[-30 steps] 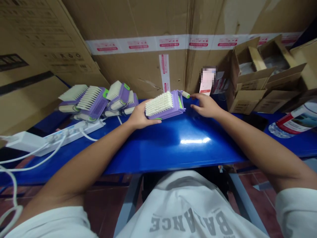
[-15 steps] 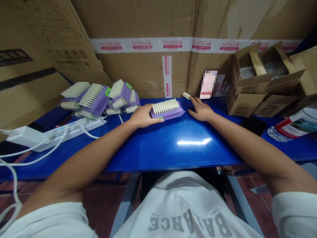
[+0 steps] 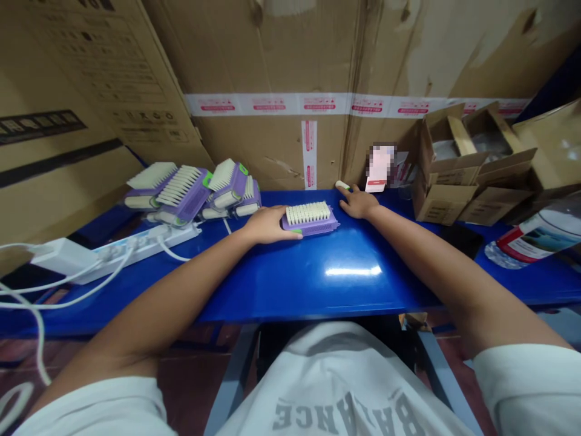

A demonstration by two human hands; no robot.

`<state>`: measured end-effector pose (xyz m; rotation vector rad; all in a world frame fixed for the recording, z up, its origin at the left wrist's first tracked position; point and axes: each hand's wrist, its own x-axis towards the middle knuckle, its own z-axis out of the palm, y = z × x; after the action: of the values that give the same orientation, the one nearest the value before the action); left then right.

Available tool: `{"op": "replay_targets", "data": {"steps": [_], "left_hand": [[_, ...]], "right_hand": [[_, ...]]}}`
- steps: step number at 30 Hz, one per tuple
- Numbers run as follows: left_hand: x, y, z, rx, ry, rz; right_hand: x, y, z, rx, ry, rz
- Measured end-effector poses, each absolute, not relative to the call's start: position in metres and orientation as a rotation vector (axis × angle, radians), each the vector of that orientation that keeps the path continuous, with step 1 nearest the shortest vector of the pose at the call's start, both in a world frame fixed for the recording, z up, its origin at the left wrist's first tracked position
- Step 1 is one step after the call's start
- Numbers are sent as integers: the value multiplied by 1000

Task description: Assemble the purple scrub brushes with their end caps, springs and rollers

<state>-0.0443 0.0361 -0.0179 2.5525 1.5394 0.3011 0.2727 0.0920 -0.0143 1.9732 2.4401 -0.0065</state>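
Note:
My left hand [image 3: 267,225] is closed around the left end of a purple brush [image 3: 313,226] with rows of white bristles facing up. Its thumb lies along the near side, by a green patch; the other fingers are hidden behind it. Farther right, my right hand [image 3: 358,203] reaches to the back of the table with its fingers apart. One fingertip touches or almost touches a small white cylinder [image 3: 341,184] with a green end; I cannot tell which. Several similar purple brushes [image 3: 184,192] lie heaped to the left of my left hand.
A white power strip [image 3: 136,249] with cables lies at the left of the blue table [image 3: 290,284]. Cardboard [image 3: 254,142] walls the back. At the right are open small boxes [image 3: 449,188] and a plastic bottle [image 3: 531,239]. A pink-screened, blurred item [image 3: 377,175] leans at the back.
The camera view has tilted, so everything sits lower in the picture. My right hand has moved slightly left, over the white cylinder. My left hand still holds the brush.

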Motion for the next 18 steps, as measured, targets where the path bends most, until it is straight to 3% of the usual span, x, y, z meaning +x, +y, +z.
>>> {"op": "replay_targets", "data": {"steps": [18], "left_hand": [[-47, 38, -21, 2478, 1467, 370]], "right_hand": [[292, 49, -7, 1755, 2676, 127]]}}
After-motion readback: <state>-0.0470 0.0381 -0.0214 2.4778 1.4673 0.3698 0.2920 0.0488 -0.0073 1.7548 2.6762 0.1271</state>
